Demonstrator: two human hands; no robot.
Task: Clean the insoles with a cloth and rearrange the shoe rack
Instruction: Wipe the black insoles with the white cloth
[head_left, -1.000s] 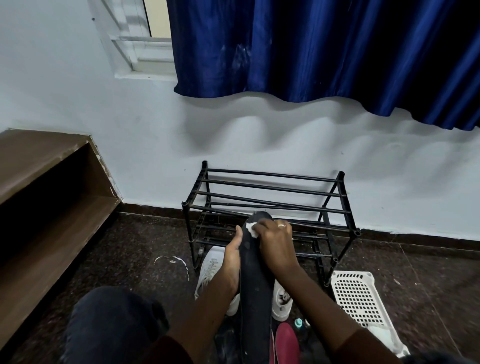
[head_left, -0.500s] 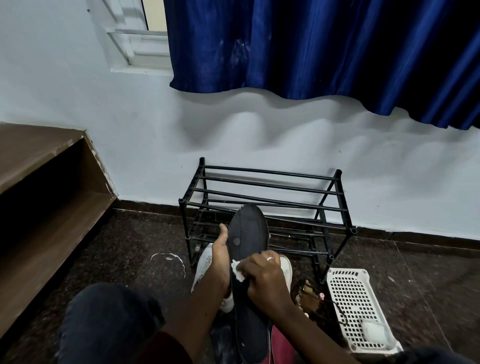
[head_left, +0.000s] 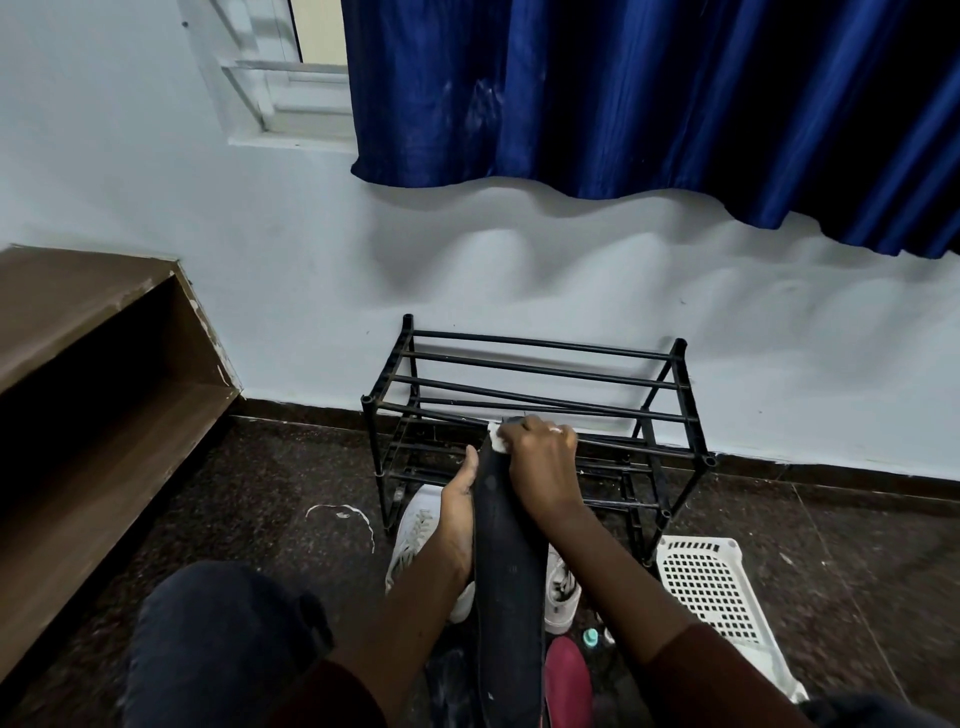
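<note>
A long black insole (head_left: 506, 571) stands on end in front of me. My left hand (head_left: 460, 512) holds its left edge from behind, thumb up along the side. My right hand (head_left: 540, 462) grips a small white cloth (head_left: 497, 440) and presses it on the insole's top end. Behind them an empty black metal shoe rack (head_left: 535, 410) stands against the white wall. A pair of white sneakers (head_left: 415, 540) lies on the floor below the insole, partly hidden by my arms.
A white perforated plastic basket (head_left: 711, 587) sits on the dark floor at the right. A dark red shoe (head_left: 569, 680) lies by my lap. A brown wooden shelf (head_left: 98, 415) runs along the left. A blue curtain (head_left: 649, 104) hangs above. My knee (head_left: 218, 644) is lower left.
My right hand with the cloth has slid from the insole's middle up to its top end. The insole has turned more edge-on. The left hand keeps its hold.
</note>
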